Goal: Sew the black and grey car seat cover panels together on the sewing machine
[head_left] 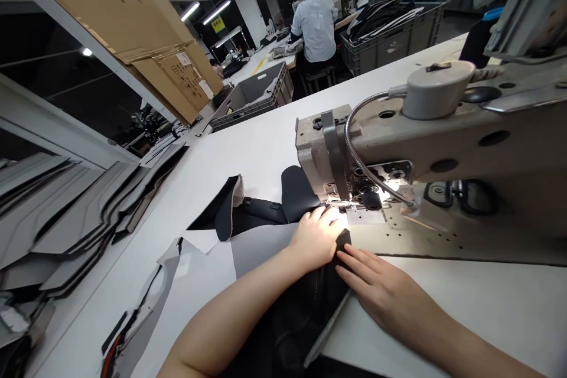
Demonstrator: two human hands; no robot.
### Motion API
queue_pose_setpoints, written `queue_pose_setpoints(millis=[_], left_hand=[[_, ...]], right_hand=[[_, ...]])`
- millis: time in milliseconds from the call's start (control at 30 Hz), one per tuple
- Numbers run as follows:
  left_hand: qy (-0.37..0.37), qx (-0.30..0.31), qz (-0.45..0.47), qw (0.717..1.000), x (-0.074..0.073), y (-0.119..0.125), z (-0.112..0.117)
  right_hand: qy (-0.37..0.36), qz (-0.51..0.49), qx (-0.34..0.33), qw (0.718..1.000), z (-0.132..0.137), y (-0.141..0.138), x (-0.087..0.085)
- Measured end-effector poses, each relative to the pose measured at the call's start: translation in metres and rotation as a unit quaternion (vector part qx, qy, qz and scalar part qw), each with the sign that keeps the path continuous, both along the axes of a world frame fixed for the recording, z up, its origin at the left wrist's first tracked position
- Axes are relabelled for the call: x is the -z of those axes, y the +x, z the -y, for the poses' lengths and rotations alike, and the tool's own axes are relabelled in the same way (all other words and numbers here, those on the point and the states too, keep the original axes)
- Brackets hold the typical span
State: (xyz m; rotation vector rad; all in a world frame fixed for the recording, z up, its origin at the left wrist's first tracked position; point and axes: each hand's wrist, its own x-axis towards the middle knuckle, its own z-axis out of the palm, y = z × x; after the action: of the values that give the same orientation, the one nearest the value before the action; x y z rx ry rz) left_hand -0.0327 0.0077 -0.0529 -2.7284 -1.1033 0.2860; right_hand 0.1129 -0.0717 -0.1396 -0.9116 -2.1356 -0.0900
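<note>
A black padded fabric piece [305, 313] runs under both forearms and up to the presser foot [341, 209] of an industrial sewing machine [425, 142]. My left hand [315, 239] presses on the material right beside the foot, its fingertips close to the needle area. My right hand [372, 283] lies flat with its fingers along the piece's right edge. A grey fabric panel [257, 248] lies under my left wrist, and a rounded black flap [296, 192] stands behind the foot.
Stacks of grey cut panels [57, 218] lie on the white table's left side. A gooseneck lamp [436, 88] lights the needle area. Beyond stand cardboard boxes [146, 29], a grey plastic crate [252, 97], and a seated person in a pale blue shirt [314, 29].
</note>
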Motion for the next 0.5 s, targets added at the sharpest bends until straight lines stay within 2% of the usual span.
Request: queue_pose_setpoints(millis=[100, 233, 300, 367, 400, 500], left_hand=[[-0.02, -0.026, 0.02, 0.999, -0.01, -0.011, -0.007], [-0.074, -0.141, 0.037, 0.987, -0.04, -0.044, -0.013], [-0.06, -0.155, 0.033, 0.986, -0.054, -0.053, -0.009], [-0.021, -0.115, 0.02, 0.993, -0.059, -0.047, 0.005], [-0.01, -0.084, 0.007, 0.996, -0.056, -0.039, 0.014], [-0.046, 0.001, -0.044, 0.998, -0.034, -0.011, 0.041]], right_hand=[[-0.016, -0.001, -0.006, 1.0, -0.005, 0.005, 0.0], [-0.05, 0.024, -0.048, 0.997, -0.004, 0.009, -0.006], [-0.069, 0.045, -0.085, 0.993, -0.001, 0.006, -0.011], [-0.085, 0.057, -0.12, 0.987, 0.005, 0.0, -0.014], [-0.087, 0.058, -0.131, 0.986, 0.007, -0.003, -0.015], [-0.052, 0.042, -0.125, 0.99, 0.015, -0.011, -0.012]])
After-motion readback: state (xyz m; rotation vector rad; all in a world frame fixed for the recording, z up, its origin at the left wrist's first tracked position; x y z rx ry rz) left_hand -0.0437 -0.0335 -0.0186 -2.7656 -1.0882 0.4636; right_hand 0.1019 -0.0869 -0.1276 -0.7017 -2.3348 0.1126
